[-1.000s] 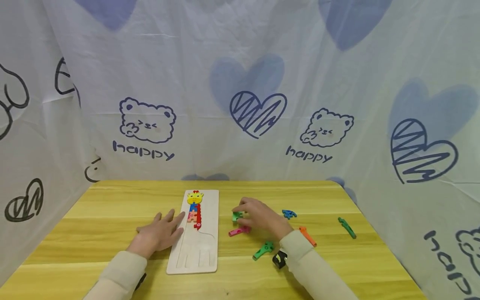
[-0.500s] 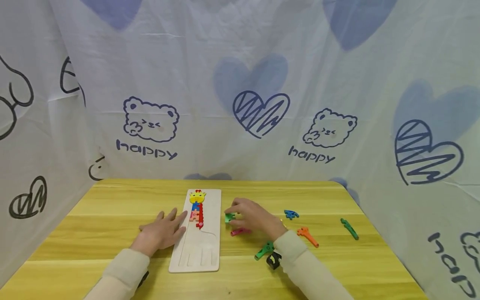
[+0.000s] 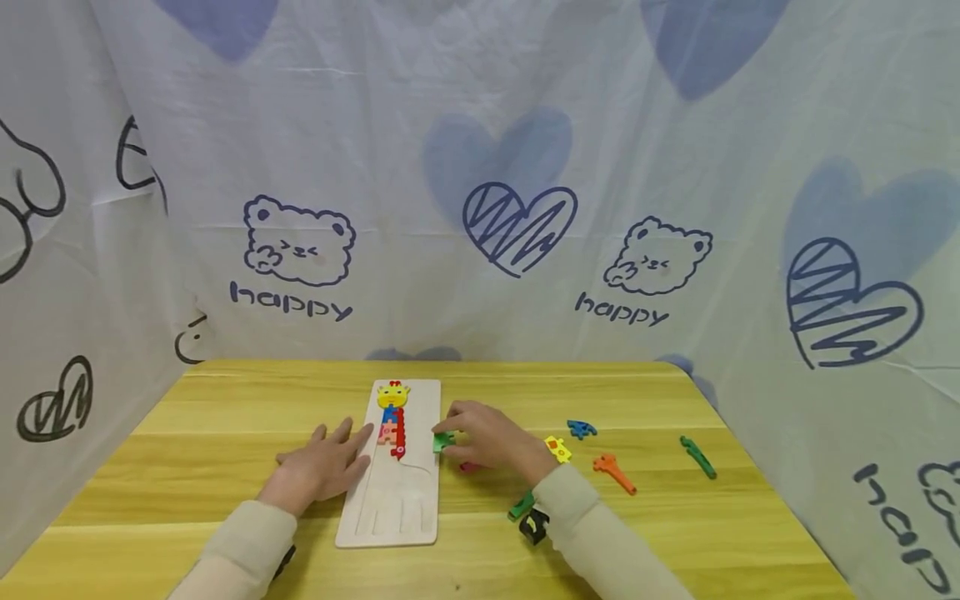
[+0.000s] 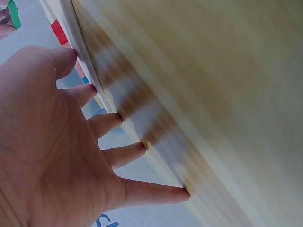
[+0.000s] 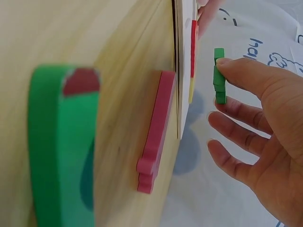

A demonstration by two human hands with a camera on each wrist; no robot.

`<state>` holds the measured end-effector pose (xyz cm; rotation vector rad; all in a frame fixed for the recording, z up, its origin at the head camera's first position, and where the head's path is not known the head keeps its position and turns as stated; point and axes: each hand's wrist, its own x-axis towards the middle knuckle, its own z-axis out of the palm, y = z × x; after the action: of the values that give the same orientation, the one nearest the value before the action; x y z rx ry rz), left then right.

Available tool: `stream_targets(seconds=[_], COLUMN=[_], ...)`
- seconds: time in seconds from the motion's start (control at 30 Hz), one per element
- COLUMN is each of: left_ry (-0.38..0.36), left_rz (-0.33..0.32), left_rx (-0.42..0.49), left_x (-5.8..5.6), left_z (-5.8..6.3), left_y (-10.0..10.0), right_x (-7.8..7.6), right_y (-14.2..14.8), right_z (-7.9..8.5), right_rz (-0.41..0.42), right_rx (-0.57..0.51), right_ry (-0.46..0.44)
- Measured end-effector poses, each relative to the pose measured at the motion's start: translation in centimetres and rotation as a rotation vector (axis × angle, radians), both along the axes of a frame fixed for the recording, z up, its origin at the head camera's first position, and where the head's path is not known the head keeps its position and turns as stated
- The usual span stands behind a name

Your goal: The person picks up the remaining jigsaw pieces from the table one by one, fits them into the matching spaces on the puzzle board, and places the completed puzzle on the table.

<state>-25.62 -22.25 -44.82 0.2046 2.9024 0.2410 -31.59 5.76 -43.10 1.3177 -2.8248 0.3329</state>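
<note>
My right hand (image 3: 491, 435) pinches a green puzzle piece (image 5: 219, 78) between thumb and a fingertip, its other fingers loosely bent. In the head view this piece overlaps the right edge of the pale wooden puzzle board (image 3: 386, 492). A giraffe partly fills the board's upper half: a yellow head (image 3: 393, 395), a blue piece (image 3: 389, 414), a salmon piece (image 3: 387, 432) and a red strip (image 3: 401, 433). Bare outlined recesses show below them. My left hand (image 3: 322, 464) has its fingers spread, with thumb and fingertips at the board's left edge and on the table.
Right of the board lie a pink piece (image 5: 156, 127), partly covered by my right hand in the head view, and a green piece (image 3: 521, 505). Farther right are yellow (image 3: 558, 448), blue (image 3: 581, 429), orange (image 3: 615, 472) and dark green (image 3: 698, 457) pieces. A printed curtain (image 3: 420, 317) hangs behind the table.
My right hand has carried the green piece leftward from the table to the board's right edge, uncovering the yellow piece behind it. The left hand has stayed at the board's left edge.
</note>
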Motion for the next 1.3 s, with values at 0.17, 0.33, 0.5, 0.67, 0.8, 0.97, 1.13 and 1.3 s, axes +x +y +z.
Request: stream_targets(seconds=[0.17,0.33,0.5,0.67,0.8,0.97,1.13,1.3], left_ry=[0.005,0.019,0.009,0.008,0.006,-0.004,-0.01,-0.003], left_rz=[-0.006,-0.008,0.0,0.007,0.009,0.014,0.019,0.018], left_rx=[0.002,0.002,-0.004,-0.007,-0.008,-0.016,-0.011,-0.008], left_x=[0.1,0.0,0.0,-0.2,-0.4,-0.3,-0.1,0.0], left_z=[-0.2,-0.1,0.0,0.0,0.0,-0.1,-0.1,0.0], left_y=[0.1,0.3,0.2,0.4,0.5,0.4,0.2,0.1], right_x=[0.4,0.5,0.4,0.4,0.4,0.4,0.6,0.7], right_y=[-0.4,-0.9,-1.4,-1.8,-2.1,-2.5,-3.0,-3.4], right_z=[-0.2,-0.2,-0.2,-0.1,-0.2,-0.5,-0.5,-0.3], right_rz=[-0.004,0.004,0.026,0.035,0.04,0.059,0.061,0.069], right_rx=[0.016,0.021,0.034,0.042,0.042,0.039,0.041,0.04], right_ry=[0.016,0.049,0.057,0.069,0.081,0.078,0.08,0.086])
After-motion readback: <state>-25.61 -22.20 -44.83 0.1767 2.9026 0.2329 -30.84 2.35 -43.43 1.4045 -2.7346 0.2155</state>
